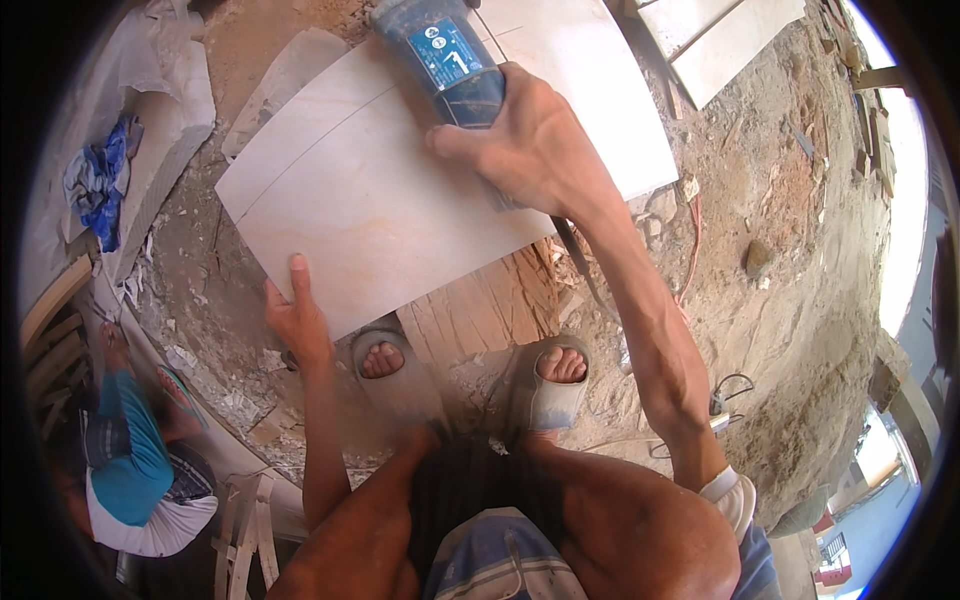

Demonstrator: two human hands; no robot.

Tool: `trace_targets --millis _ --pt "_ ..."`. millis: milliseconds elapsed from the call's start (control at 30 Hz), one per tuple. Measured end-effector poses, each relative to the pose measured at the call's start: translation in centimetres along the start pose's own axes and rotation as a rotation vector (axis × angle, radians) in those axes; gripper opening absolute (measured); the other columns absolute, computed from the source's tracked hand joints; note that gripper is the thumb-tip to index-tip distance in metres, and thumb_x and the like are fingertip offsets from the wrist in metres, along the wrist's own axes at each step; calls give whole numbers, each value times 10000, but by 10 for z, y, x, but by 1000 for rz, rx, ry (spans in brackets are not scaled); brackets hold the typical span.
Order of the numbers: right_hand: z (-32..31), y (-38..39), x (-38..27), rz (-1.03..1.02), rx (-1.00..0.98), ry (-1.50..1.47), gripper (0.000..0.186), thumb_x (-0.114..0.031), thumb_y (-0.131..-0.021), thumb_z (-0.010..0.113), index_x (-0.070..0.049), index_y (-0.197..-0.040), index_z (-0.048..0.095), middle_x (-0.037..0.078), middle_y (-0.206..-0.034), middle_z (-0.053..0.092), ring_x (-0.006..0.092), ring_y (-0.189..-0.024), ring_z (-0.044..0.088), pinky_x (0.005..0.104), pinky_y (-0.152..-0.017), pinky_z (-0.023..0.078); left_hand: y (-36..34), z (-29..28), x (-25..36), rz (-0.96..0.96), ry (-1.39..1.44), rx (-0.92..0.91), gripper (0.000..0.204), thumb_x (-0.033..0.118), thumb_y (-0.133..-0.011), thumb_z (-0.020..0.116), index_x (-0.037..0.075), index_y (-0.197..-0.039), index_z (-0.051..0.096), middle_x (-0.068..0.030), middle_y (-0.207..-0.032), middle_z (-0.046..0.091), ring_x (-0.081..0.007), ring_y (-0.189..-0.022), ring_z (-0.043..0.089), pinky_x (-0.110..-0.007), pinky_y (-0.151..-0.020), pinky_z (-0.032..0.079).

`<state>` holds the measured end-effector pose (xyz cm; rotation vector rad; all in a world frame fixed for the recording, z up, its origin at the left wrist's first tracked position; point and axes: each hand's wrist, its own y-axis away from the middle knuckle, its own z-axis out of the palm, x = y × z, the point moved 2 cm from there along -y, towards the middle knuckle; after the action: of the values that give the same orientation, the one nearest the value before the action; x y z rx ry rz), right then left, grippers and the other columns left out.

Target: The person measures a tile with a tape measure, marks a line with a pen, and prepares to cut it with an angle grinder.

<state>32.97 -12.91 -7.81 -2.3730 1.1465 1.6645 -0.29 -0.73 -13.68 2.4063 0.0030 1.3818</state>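
A large, pale cream tile [350,215] lies in front of my feet, with a thin dark line running across it. My right hand [520,140] is wrapped around the rear of a blue angle grinder [445,65], which rests over the tile's upper part. Its working end is cut off by the top of the view, so the disc cannot be seen. A dark cord [580,260] trails from beneath my right wrist. At the tile's near left corner, my left hand [300,310] grips the edge, thumb on top and the other fingers mostly hidden.
Under the tile's near edge lies a wooden block [485,305], between my sandalled feet. More pale tiles [730,45] lie at the far right. Rubble covers the dirt ground [780,270]. On the left are a crumpled blue wrapper [100,185] and another person [140,470] close by.
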Motion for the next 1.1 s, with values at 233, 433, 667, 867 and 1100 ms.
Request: trace_targets --millis 233,433,667,867,1100 --pt "8 1 7 -32 7 -27 636 -311 -811 825 210 -1106 608 305 -798 718 372 -661 754 402 -516 601 -1 -6 -3 0 -21 16 569 388 -1089 675 -75 -1411 609 -159 -1322 707 -204 -1112 684 -361 -974 549" --pt "7 4 4 24 -26 -8 660 -352 -800 820 191 -1124 628 277 -814 721 352 -677 749 400 -559 606 -1 -7 -4 1 -28 16 560 385 -1093 668 -81 -1398 610 -165 -1310 702 -204 -1112 679 -361 -972 550" --pt "5 7 4 8 -21 -40 603 -305 -808 827 195 -1071 616 280 -779 714 350 -642 746 385 -534 603 0 -5 -3 -10 -31 18 540 370 -1100 658 -81 -1392 610 -162 -1298 707 -200 -1097 685 -355 -950 557" --pt "5 11 5 17 -9 -49 583 -285 -820 826 188 -1081 608 262 -773 717 341 -643 747 390 -540 604 -2 -5 -2 -19 39 15 571 348 -1056 743 -85 -1397 593 -172 -1299 701 -197 -1095 672 -349 -941 557" --pt "4 13 1 34 -22 -34 594 -285 -826 827 196 -1092 604 264 -784 721 337 -651 751 380 -534 604 -1 -4 -2 -7 6 30 554 354 -1079 696 -84 -1406 606 -166 -1308 710 -205 -1096 693 -349 -948 563"
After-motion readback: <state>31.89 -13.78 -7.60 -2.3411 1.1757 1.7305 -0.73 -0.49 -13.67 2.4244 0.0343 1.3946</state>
